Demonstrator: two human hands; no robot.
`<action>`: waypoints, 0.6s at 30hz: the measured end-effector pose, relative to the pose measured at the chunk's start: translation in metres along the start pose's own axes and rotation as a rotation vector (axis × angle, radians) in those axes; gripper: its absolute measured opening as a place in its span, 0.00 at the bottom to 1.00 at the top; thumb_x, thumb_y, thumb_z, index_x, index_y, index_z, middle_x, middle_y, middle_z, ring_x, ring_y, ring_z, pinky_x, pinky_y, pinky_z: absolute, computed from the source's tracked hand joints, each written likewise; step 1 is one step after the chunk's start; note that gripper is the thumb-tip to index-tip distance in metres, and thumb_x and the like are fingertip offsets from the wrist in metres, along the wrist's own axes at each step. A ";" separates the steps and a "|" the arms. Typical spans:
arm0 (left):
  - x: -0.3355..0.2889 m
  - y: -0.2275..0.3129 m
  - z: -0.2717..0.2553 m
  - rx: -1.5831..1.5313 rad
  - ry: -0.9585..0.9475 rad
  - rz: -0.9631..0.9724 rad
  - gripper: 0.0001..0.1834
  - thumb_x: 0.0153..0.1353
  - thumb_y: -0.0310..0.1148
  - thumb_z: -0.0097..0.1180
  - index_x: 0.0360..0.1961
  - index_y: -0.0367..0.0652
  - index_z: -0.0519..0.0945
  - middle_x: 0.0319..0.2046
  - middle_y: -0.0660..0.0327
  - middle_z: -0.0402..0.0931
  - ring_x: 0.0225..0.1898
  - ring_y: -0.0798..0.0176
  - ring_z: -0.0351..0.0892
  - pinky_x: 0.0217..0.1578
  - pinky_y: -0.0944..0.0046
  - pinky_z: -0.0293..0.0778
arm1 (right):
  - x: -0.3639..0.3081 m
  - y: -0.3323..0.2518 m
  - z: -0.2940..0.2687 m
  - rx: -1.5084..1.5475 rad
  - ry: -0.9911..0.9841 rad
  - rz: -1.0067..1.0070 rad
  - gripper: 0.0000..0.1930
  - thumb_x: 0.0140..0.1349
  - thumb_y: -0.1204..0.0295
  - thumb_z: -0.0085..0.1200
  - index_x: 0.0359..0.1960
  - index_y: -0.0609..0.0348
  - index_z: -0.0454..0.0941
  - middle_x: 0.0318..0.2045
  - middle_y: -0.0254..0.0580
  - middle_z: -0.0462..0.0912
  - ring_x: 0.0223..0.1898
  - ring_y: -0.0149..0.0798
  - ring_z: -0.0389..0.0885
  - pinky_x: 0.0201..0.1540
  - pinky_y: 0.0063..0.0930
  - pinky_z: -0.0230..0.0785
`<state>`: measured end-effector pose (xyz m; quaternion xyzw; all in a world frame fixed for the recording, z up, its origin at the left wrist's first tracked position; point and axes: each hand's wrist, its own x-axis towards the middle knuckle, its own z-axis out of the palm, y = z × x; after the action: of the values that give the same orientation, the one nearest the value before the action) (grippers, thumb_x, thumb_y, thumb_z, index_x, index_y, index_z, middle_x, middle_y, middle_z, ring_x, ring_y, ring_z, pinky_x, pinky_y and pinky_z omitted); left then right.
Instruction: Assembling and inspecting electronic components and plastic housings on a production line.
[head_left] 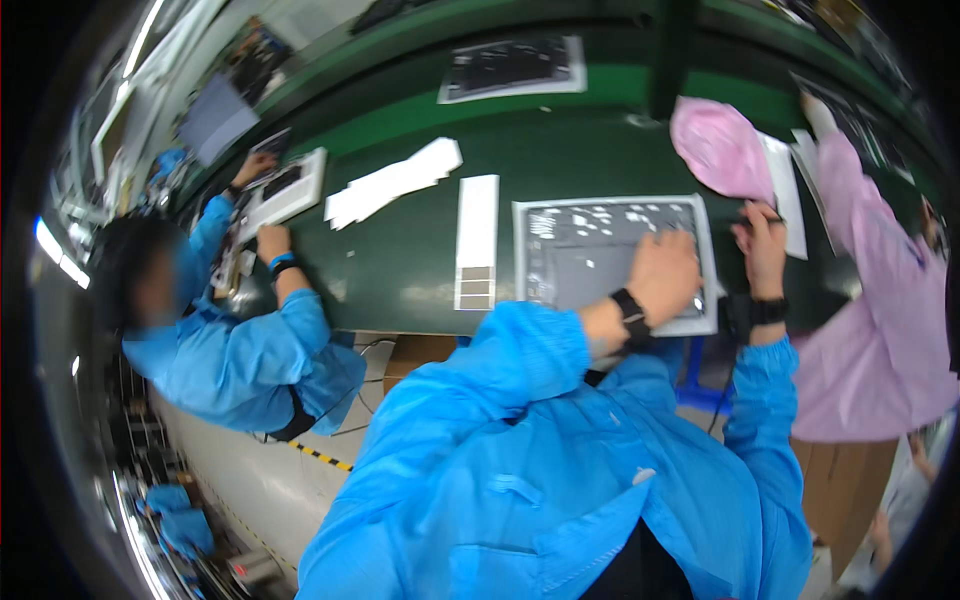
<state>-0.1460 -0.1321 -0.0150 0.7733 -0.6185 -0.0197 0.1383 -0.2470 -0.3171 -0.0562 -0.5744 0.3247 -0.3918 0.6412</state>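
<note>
On the green bench before me lies a flat dark panel (575, 265) in a pale tray-like frame, with several small white pieces across its upper part. My left hand (665, 275) rests on the panel's right side, fingers bent down and somewhat apart, with no held thing showing. To the right of the panel, my right hand (765, 255) is raised with its fingers closed round a thin dark tool (768, 218); its exact kind is too small to make out. A white label strip (477, 225), brownish at its near end, lies left of the panel.
Fanned white sheets (395, 183) lie farther left. Another dark panel (512, 68) is at the back, near a green post (672, 60). A co-worker in blue (240, 345) works at left; one in pink (875, 300) with a pink cap (722, 148) is at right.
</note>
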 end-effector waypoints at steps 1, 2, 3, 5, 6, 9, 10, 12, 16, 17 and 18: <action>-0.010 -0.005 -0.008 -0.018 0.034 -0.009 0.24 0.60 0.45 0.59 0.48 0.35 0.76 0.40 0.56 0.76 0.46 0.53 0.77 0.45 0.52 0.69 | 0.000 -0.003 0.006 0.005 -0.050 0.037 0.10 0.67 0.66 0.54 0.31 0.58 0.78 0.17 0.30 0.76 0.15 0.19 0.69 0.15 0.12 0.53; -0.019 -0.008 -0.017 -0.099 0.035 -0.016 0.21 0.61 0.43 0.57 0.47 0.38 0.77 0.41 0.54 0.77 0.48 0.52 0.77 0.45 0.51 0.70 | 0.001 -0.003 0.003 -0.006 -0.084 0.007 0.10 0.68 0.66 0.53 0.31 0.58 0.77 0.18 0.32 0.77 0.14 0.19 0.68 0.16 0.12 0.53; -0.027 -0.010 -0.036 -0.084 -0.039 -0.035 0.18 0.62 0.42 0.56 0.47 0.40 0.78 0.42 0.54 0.77 0.48 0.50 0.77 0.47 0.49 0.70 | 0.003 0.000 -0.003 -0.030 -0.072 0.001 0.11 0.68 0.65 0.53 0.31 0.58 0.78 0.18 0.33 0.78 0.15 0.19 0.68 0.15 0.12 0.52; -0.048 -0.032 -0.062 -0.165 0.010 -0.136 0.14 0.63 0.40 0.55 0.39 0.38 0.81 0.40 0.50 0.79 0.42 0.45 0.80 0.43 0.50 0.75 | 0.002 0.000 -0.009 -0.048 -0.056 -0.002 0.11 0.69 0.65 0.52 0.31 0.58 0.78 0.18 0.33 0.78 0.15 0.19 0.69 0.15 0.12 0.52; -0.059 -0.047 -0.073 -0.206 0.068 -0.257 0.14 0.63 0.39 0.55 0.37 0.36 0.81 0.37 0.48 0.80 0.40 0.43 0.80 0.41 0.50 0.76 | 0.001 -0.003 -0.009 -0.094 -0.044 -0.007 0.12 0.70 0.64 0.51 0.34 0.59 0.79 0.19 0.34 0.79 0.16 0.19 0.70 0.16 0.12 0.53; -0.085 -0.105 -0.075 0.018 0.135 -0.567 0.17 0.64 0.41 0.55 0.30 0.35 0.76 0.31 0.45 0.79 0.33 0.39 0.81 0.33 0.46 0.76 | -0.007 -0.011 0.003 -0.122 -0.061 -0.044 0.14 0.71 0.62 0.49 0.39 0.61 0.80 0.22 0.35 0.80 0.20 0.20 0.72 0.19 0.11 0.55; -0.090 -0.113 -0.068 0.079 0.040 -0.665 0.19 0.65 0.43 0.54 0.33 0.32 0.75 0.30 0.43 0.80 0.34 0.38 0.81 0.35 0.46 0.77 | -0.008 -0.014 0.006 -0.118 -0.096 -0.082 0.16 0.72 0.62 0.48 0.42 0.63 0.80 0.23 0.35 0.81 0.21 0.21 0.74 0.20 0.11 0.56; -0.097 -0.123 -0.051 0.026 -0.063 -0.726 0.20 0.66 0.43 0.52 0.35 0.31 0.74 0.30 0.40 0.80 0.36 0.37 0.82 0.36 0.46 0.78 | -0.009 -0.011 -0.001 -0.134 -0.161 -0.064 0.15 0.72 0.62 0.47 0.45 0.61 0.80 0.27 0.35 0.82 0.27 0.21 0.76 0.23 0.11 0.58; -0.093 -0.130 -0.040 -0.023 -0.100 -0.779 0.12 0.62 0.30 0.49 0.38 0.30 0.73 0.34 0.40 0.81 0.37 0.39 0.83 0.39 0.47 0.79 | -0.042 -0.011 0.011 -0.657 -0.254 -0.385 0.08 0.62 0.75 0.58 0.41 0.64 0.76 0.25 0.35 0.75 0.26 0.29 0.70 0.30 0.24 0.66; -0.095 -0.133 -0.040 -0.048 -0.081 -0.772 0.11 0.60 0.29 0.48 0.39 0.29 0.73 0.34 0.40 0.81 0.37 0.39 0.83 0.39 0.46 0.79 | -0.058 -0.019 0.018 -0.720 -0.263 -0.315 0.09 0.58 0.77 0.60 0.39 0.63 0.76 0.23 0.37 0.73 0.26 0.29 0.70 0.30 0.25 0.66; -0.097 -0.132 -0.038 -0.075 -0.061 -0.762 0.11 0.59 0.27 0.47 0.39 0.29 0.73 0.34 0.40 0.81 0.36 0.39 0.83 0.39 0.46 0.79 | -0.070 -0.022 0.024 -0.753 -0.249 -0.319 0.08 0.56 0.78 0.59 0.37 0.63 0.76 0.22 0.38 0.72 0.25 0.30 0.70 0.30 0.25 0.66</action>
<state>-0.0351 -0.0059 -0.0232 0.9412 -0.2892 -0.1154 0.1308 -0.2628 -0.2448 -0.0332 -0.8543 0.2724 -0.2679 0.3524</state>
